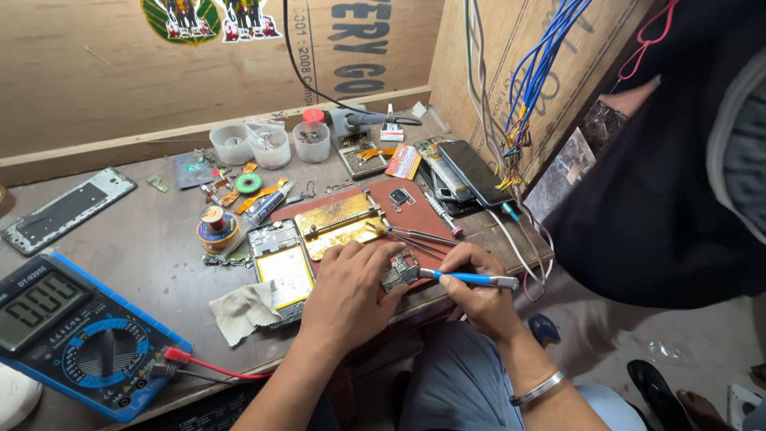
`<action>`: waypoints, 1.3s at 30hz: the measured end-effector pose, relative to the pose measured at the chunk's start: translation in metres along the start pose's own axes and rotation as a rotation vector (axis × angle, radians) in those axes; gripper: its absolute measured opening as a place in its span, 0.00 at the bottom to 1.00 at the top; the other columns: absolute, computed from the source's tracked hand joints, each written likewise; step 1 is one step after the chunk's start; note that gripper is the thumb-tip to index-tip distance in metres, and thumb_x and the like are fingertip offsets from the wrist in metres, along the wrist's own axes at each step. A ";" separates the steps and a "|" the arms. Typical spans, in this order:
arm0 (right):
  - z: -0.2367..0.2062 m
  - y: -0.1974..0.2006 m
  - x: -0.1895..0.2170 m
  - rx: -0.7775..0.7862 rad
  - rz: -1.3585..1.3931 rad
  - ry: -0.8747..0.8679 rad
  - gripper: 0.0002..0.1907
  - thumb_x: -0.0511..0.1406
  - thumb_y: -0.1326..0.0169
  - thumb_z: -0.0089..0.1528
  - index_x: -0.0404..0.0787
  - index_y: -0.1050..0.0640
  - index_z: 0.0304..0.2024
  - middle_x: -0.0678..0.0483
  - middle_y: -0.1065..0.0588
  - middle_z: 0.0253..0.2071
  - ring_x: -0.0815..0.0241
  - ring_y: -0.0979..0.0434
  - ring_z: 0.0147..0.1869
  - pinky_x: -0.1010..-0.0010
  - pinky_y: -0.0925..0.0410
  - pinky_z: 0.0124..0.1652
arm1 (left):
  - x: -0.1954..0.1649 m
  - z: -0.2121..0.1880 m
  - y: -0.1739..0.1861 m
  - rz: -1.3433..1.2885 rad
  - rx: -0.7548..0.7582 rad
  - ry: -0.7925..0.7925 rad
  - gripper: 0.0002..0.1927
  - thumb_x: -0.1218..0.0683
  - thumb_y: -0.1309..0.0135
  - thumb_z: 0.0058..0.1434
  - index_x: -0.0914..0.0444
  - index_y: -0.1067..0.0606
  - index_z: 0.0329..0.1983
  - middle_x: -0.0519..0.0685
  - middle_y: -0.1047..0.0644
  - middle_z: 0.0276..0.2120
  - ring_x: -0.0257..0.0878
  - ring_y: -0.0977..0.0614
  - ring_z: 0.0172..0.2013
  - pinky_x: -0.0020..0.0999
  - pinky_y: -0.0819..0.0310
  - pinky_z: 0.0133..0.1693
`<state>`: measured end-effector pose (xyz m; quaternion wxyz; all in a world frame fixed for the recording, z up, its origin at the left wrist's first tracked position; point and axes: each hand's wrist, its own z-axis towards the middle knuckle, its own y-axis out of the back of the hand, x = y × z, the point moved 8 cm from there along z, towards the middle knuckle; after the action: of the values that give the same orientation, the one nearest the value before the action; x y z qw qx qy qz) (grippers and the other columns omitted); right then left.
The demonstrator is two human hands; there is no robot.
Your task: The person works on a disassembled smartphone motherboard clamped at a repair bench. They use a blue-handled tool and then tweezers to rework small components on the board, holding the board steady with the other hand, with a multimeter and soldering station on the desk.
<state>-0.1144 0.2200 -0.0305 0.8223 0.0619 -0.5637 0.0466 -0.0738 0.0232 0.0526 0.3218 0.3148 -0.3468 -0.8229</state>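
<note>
**Circuit board pinned under one hand, screwdriver tip on it from the other**

The left hand (349, 294) lies palm down, its fingers (381, 254) bent and pressed on a small phone circuit board (401, 271), which is dark, crowded with grey metal shields and partly hidden beneath them. The right hand (477, 297) is curled tight round a blue-handled precision screwdriver (469, 278) with a silver end cap; its tip meets the board's right edge, just past the left fingertips. The board rests at the front edge of a red work mat (415, 215), between the two hands.

Just left of the left hand lies an opened phone (281, 267) with a yellowish inner panel, and beside that a crumpled cloth (243, 309). Behind the fingers on the mat sits a brass-coloured board holder (343, 223), with tweezers (419, 237) to its right. Farther out on the grey bench (152, 239) are a solder spool (215, 226), three small plastic cups (270, 144) and, at the near left corner, a blue digital multimeter (72, 335) with a red lead.
</note>
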 end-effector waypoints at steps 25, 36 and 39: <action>0.012 -0.005 0.010 0.027 -0.141 -0.012 0.05 0.27 0.39 0.55 0.36 0.23 0.32 0.57 0.24 0.31 0.70 0.25 0.35 0.76 0.29 0.35 | -0.001 0.001 0.000 0.002 0.001 -0.006 0.29 0.48 0.37 0.53 0.57 0.27 0.58 0.48 0.21 0.46 0.46 0.23 0.46 0.44 0.36 0.52; 0.014 -0.007 -0.004 0.122 -0.109 -0.130 0.06 0.28 0.39 0.52 0.36 0.25 0.28 0.56 0.25 0.30 0.70 0.27 0.32 0.75 0.32 0.31 | -0.002 0.001 0.001 0.005 -0.015 -0.021 0.28 0.48 0.37 0.52 0.58 0.27 0.56 0.48 0.22 0.46 0.46 0.23 0.47 0.44 0.36 0.51; 0.015 -0.003 -0.003 0.063 -0.074 -0.125 0.06 0.29 0.39 0.54 0.37 0.25 0.29 0.57 0.25 0.30 0.70 0.27 0.33 0.75 0.31 0.33 | 0.000 0.001 -0.002 0.016 0.026 0.007 0.28 0.47 0.37 0.53 0.58 0.27 0.57 0.48 0.22 0.44 0.46 0.23 0.45 0.44 0.36 0.51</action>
<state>-0.1291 0.2146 -0.0283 0.7843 0.1113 -0.6096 0.0301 -0.0754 0.0246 0.0516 0.3252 0.3190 -0.3587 -0.8147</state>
